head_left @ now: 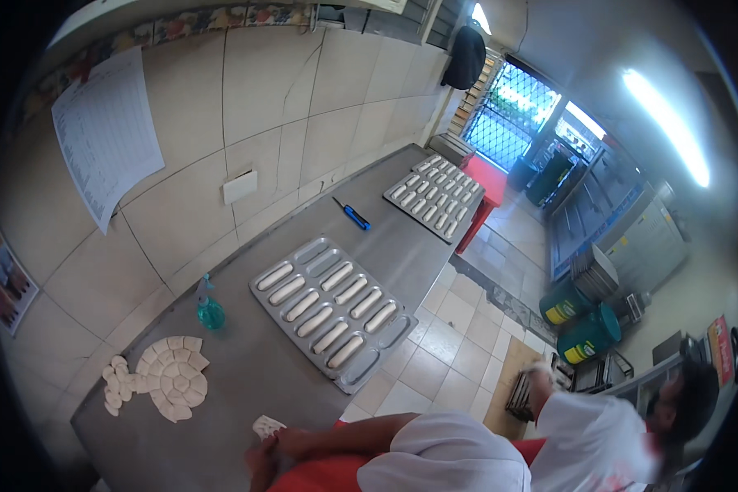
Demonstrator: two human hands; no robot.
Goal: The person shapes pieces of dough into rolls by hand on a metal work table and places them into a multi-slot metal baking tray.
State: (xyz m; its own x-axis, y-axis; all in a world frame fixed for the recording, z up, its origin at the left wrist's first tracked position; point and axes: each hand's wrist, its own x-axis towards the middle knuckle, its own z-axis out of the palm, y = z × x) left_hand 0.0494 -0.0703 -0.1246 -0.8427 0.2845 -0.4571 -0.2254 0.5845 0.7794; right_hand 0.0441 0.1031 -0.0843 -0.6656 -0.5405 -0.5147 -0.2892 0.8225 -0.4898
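Observation:
My left hand (261, 461) and my right hand (290, 444) are close together at the near edge of the steel table, fingers curled. Between them a small piece of pale dough (267, 426) pokes out at the top; the rest of it is hidden by the fingers. To the left on the tabletop lies a round of flat dough cut into wedges and blocks (172, 379). Beside it is a heap of smaller dough lumps (118, 385). Beyond my hands is a metal moulded tray (318, 246) with long dough rolls in most of its hollows; several hollows hold nothing.
A green spray bottle (210, 312) stands near the tiled wall. A blue-handled cutter (356, 217) lies behind the near tray. Farther along is a second filled tray (396, 199), then a red stool (485, 182). On the right a co-worker in white (594, 443) reaches toward dark racks (520, 398).

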